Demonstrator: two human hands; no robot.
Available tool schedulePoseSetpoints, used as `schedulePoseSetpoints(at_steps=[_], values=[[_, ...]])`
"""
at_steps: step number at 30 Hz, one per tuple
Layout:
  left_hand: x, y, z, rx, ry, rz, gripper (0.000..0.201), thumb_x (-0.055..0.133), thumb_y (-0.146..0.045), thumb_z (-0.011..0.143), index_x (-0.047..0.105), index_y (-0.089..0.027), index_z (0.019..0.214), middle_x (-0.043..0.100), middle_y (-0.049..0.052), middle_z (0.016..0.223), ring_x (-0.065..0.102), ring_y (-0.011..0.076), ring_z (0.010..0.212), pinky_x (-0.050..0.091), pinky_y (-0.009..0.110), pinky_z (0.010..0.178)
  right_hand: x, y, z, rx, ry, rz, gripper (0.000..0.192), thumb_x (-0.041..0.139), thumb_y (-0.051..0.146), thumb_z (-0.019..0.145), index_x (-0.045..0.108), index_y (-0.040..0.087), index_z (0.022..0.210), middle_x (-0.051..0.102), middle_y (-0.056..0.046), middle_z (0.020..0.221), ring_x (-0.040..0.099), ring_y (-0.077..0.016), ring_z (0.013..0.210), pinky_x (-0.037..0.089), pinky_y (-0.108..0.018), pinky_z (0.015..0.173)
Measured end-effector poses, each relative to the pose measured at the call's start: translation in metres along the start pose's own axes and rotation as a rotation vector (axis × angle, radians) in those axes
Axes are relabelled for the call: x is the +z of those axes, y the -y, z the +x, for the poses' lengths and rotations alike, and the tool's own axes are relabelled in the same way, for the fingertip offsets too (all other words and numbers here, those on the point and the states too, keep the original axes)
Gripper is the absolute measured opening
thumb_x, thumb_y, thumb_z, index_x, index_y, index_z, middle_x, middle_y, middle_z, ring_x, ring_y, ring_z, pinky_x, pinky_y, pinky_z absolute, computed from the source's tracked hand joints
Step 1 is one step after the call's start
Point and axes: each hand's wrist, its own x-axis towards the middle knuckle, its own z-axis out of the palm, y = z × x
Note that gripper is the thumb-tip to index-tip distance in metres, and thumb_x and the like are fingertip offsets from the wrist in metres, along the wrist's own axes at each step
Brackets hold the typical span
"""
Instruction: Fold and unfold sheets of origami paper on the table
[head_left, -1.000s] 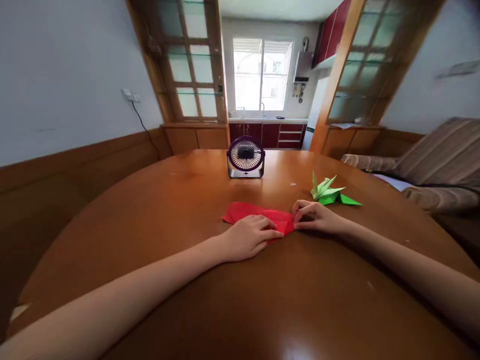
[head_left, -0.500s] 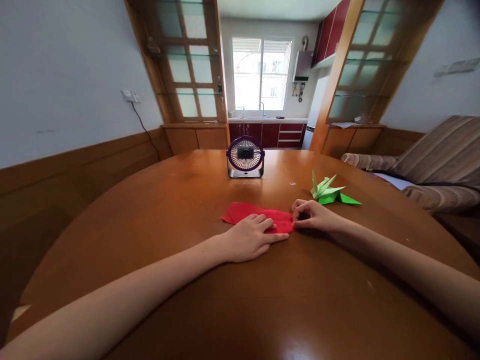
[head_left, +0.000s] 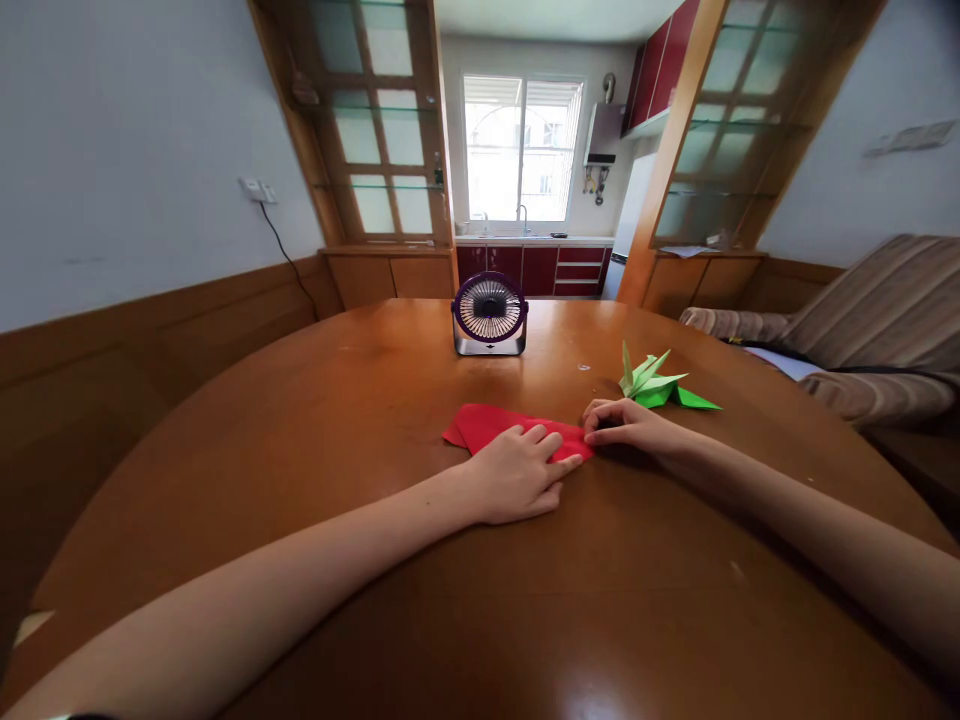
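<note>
A folded sheet of red paper (head_left: 487, 427) lies flat on the brown table. Across its near edge rests my left hand (head_left: 521, 475), fingers stretched out and pressing on the paper's right half. At the paper's right end, my right hand (head_left: 615, 422) has its thumb and fingers curled together in a pinch on the corner. The pinched corner is partly hidden by the fingertips. Just beyond my right hand sits a green origami crane (head_left: 654, 380), light green above and brighter green below.
A small purple desk fan (head_left: 490, 310) stands farther back on the oval wooden table (head_left: 315, 420). To the right is a striped armchair (head_left: 885, 310). Behind the table are cabinets and a kitchen window (head_left: 523, 150).
My left hand has slid slightly right along the red paper, and its fingers have shifted. My right hand stays at the corner, its thumb now a little higher.
</note>
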Motion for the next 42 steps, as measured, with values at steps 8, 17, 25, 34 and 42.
schedulePoseSetpoints(at_steps=[8, 17, 25, 34, 42], values=[[0.003, -0.002, 0.006, -0.1, -0.036, -0.023, 0.035, 0.038, -0.031, 0.096, 0.062, -0.014, 0.115, 0.06, 0.012, 0.1, 0.056, 0.0243, 0.09, 0.046, 0.037, 0.078, 0.003, 0.008, -0.004, -0.029, 0.033, -0.09, 0.033, 0.07, 0.049, 0.075, 0.065, 0.016, 0.077, 0.056, -0.004, 0.088, 0.054, -0.0183, 0.084, 0.043, -0.032, 0.079], [0.006, 0.003, 0.01, -0.171, -0.063, -0.116, 0.033, 0.04, -0.035, 0.098, 0.069, -0.02, 0.104, 0.058, 0.008, 0.09, 0.053, 0.0207, 0.083, 0.044, 0.034, 0.075, 0.014, 0.007, 0.0, 0.043, -0.014, -0.248, 0.039, 0.073, 0.052, 0.071, 0.06, 0.015, 0.07, 0.051, -0.002, 0.079, 0.048, -0.0138, 0.068, 0.038, -0.027, 0.061], [0.008, 0.005, 0.011, -0.19, -0.081, -0.169, 0.031, 0.045, -0.037, 0.096, 0.072, -0.023, 0.103, 0.056, 0.006, 0.087, 0.052, 0.0197, 0.081, 0.041, 0.032, 0.071, 0.01, 0.02, 0.001, 0.146, 0.068, -0.159, 0.026, 0.071, 0.039, 0.069, 0.06, 0.015, 0.064, 0.052, 0.0, 0.07, 0.047, -0.0131, 0.063, 0.037, -0.026, 0.058], [0.008, 0.007, 0.019, -0.261, -0.07, -0.261, 0.03, 0.054, -0.042, 0.092, 0.076, -0.023, 0.09, 0.054, 0.004, 0.078, 0.051, 0.0175, 0.074, 0.037, 0.029, 0.064, 0.005, 0.011, 0.002, 0.234, 0.07, -0.104, 0.022, 0.07, 0.035, 0.063, 0.059, 0.016, 0.061, 0.054, 0.001, 0.066, 0.047, -0.0126, 0.06, 0.035, -0.026, 0.055], [0.012, 0.011, 0.029, -0.461, -0.061, -0.479, 0.034, 0.065, -0.055, 0.081, 0.078, -0.024, 0.085, 0.058, 0.003, 0.076, 0.056, 0.0177, 0.075, 0.036, 0.028, 0.062, -0.003, 0.005, 0.001, 0.285, 0.053, -0.131, 0.018, 0.07, 0.032, 0.061, 0.062, 0.016, 0.062, 0.056, 0.001, 0.068, 0.05, -0.0135, 0.063, 0.038, -0.025, 0.058]])
